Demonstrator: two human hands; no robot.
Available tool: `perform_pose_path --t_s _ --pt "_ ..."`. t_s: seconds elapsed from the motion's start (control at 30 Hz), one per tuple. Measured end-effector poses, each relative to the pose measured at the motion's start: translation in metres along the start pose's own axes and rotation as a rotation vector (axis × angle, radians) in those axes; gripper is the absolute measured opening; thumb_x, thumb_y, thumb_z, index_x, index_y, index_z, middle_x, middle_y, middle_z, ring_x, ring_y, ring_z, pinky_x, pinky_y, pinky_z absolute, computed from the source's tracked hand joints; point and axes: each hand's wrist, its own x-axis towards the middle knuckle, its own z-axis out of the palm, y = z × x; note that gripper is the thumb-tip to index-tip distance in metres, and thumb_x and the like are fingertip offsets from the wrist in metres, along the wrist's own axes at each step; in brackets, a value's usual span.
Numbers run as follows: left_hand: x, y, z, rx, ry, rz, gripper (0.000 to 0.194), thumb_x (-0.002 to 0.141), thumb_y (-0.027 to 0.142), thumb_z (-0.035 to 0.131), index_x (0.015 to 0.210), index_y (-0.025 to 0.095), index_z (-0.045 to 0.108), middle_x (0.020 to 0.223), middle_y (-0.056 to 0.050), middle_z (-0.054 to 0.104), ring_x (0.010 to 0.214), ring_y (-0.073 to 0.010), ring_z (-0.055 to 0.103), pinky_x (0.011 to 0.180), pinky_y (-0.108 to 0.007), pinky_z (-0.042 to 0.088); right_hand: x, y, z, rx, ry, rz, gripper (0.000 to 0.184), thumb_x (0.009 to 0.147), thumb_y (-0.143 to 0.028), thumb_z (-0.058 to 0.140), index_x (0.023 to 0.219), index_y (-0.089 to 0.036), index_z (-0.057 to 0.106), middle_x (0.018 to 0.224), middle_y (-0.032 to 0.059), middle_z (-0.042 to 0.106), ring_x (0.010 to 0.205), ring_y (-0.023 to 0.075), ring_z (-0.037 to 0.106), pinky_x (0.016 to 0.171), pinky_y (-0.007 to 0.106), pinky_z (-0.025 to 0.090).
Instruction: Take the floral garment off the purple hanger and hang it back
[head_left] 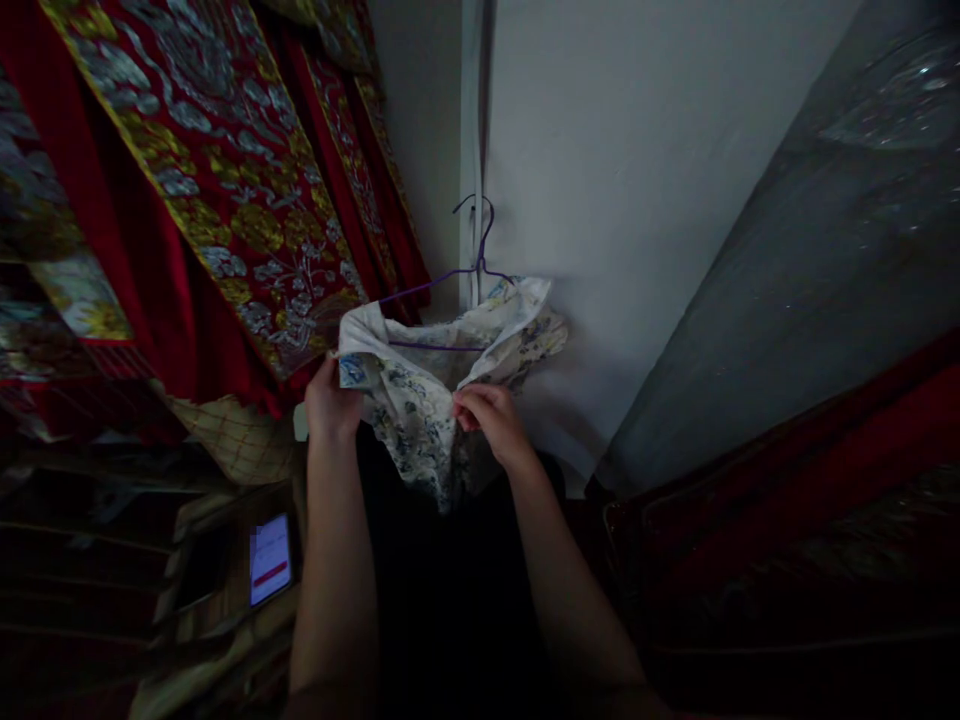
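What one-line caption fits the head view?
Left hand holding one side, right hand pinching the neckline of a floral garment on a purple hanger.

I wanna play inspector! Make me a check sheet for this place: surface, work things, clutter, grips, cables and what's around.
Surface: wood-coloured top at lower left, dimly lit.
Work things: white floral garment on a purple hanger, its front partly open at the neck.
Clutter: smartphone with its screen lit, lying on the top.
Grips: left grip holds the garment's side edge; right grip pinches the front opening.
Cables: nothing seen.
Surroundings: red embroidered cloth at left, pale wall ahead; lower corners too dark to inspect.
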Motion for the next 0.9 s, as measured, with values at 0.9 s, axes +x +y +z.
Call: perform_pose_path --t_s 0.9 --pt "-0.097 0.002 0.072 0.347 -0.648 0.009 0.027 0.092 0.045 0.064 0.09 0.018 0.068 0.087 -0.004 0.065 0.085 -0.0183 0.06 0.081 -0.028 0.05 0.004 0.015 -0.022 -0.129 0.05 0.123 0.057 0.085 -0.074 0.052 0.072 -0.021 0.067 0.069 0.0034 0.069 0.07 0.0178 0.064 0.061 0.026 0.048"
